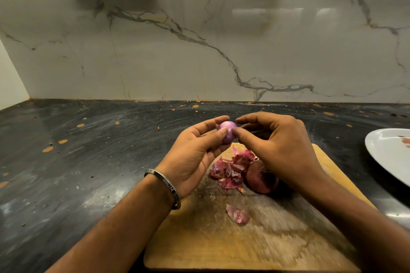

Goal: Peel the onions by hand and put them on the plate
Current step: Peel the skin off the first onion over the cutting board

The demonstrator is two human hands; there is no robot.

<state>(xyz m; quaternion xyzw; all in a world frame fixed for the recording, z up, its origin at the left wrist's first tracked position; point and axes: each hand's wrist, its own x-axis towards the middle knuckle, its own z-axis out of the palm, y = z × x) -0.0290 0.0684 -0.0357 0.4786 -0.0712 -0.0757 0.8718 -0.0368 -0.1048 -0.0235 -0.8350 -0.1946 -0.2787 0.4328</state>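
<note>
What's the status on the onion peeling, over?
Both hands on the peeled onion: left hand holds it, right hand pinches at it. Unpeeled onion waits on cutting board. Plate right, path clear.

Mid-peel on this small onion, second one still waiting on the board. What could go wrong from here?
1. The peeled onion is held only at the fingertips of the left hand and right hand, above the dark counter just past the cutting board; a slip could drop it there.
2. The plate sits far right, partly out of view, so the transfer is a long reach.
3. The unpeeled onion is round and could roll if the right forearm nudges it.
</note>
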